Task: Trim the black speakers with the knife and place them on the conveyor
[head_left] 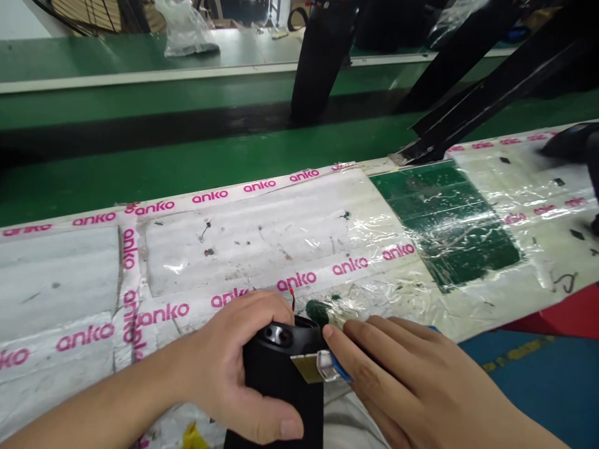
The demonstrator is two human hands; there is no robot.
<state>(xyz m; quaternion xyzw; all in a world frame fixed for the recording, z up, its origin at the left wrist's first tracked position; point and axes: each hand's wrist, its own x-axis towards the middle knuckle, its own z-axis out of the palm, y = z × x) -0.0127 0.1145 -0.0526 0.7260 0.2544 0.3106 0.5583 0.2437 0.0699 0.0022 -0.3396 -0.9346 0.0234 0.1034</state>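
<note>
At the bottom centre, my left hand [243, 368] is wrapped round a black housing [283, 405] with a matt body. Its glossy curved end piece [281, 335] has small round holes. A thin red wire [292, 300] sticks up from the far end. My right hand [402, 374] is closed round a blue-handled utility knife [327, 365], whose handle is mostly hidden under the fingers. The knife's broad blade [307, 368] points left and lies against or just over the housing, below the end piece; exact contact cannot be made out.
A white work surface [262, 243] with pink "anko" tape stretches across, with a bare green patch [458, 224] at right. Behind it runs a green conveyor belt [163, 168]. Dark posts [325, 62] rise beyond. A plastic bag [187, 31] lies at the back; yellow scrap [194, 436] sits bottom left.
</note>
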